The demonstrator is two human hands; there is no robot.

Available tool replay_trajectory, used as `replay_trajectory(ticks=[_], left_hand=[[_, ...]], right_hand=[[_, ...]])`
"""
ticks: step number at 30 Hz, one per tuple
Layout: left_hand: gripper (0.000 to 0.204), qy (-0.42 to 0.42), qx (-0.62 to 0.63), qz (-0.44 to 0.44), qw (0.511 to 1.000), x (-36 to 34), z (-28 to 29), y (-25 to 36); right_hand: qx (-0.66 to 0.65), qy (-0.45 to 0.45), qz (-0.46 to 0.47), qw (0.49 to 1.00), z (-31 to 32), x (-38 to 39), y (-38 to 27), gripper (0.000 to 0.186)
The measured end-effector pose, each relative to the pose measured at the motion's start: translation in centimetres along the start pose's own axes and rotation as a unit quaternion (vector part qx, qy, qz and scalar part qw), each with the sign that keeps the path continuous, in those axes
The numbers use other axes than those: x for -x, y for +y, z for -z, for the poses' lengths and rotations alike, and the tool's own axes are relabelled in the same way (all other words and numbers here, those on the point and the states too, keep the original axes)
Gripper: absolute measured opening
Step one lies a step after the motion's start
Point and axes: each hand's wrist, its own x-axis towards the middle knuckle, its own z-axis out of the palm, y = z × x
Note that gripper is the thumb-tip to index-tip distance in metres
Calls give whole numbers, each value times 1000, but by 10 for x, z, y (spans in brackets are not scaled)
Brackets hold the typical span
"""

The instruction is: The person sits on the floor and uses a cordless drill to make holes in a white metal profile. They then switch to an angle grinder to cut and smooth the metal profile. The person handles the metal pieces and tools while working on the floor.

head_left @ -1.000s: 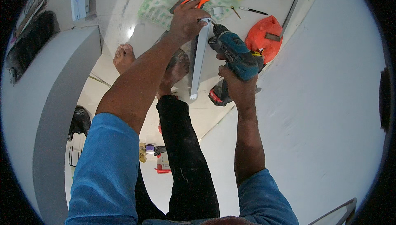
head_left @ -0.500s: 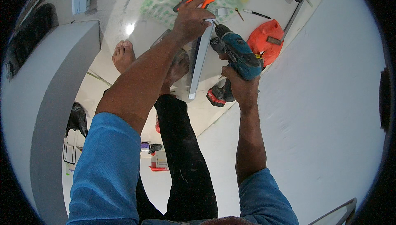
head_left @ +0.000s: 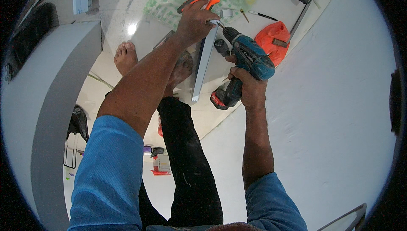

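While the right grip (head_left: 252,88) is closed round the drill handle (head_left: 232,91), the left grip (head_left: 195,24) pinches the white strip (head_left: 205,62) by its far end, beside a bare foot (head_left: 181,71); that strip looks light, stiff and slick, best held near an end

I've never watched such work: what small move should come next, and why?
Perhaps slide the left hand slightly down the white strip, away from the bit of the blue drill: that hand grips the strip's far end close beside the bit, and the right hand holds the drill.
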Motion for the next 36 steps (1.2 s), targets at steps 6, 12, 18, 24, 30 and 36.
replay_trajectory(ticks=[6, 12, 18, 24, 30, 36], left_hand=[[34, 1, 20, 18, 1000, 1, -3, 1], [35, 5, 28, 21, 999, 1, -3, -1], [39, -13, 37, 28, 999, 2, 2, 3], [41, 1, 36, -8, 999, 2, 7, 3], [37, 20, 9, 1, 1000, 0, 9, 6], [34, 25, 11, -15, 1000, -1, 16, 9]], right_hand=[[32, -14, 37, 999, -1, 1, -1, 58], [231, -36, 159, 959, 0, -4, 17, 65], [245, -41, 163, 955, -1, -6, 17, 71], [225, -29, 159, 961, -5, -3, 6, 66], [220, -11, 158, 963, -6, 0, 1, 65], [274, 3, 136, 952, -18, 9, -1, 73]])
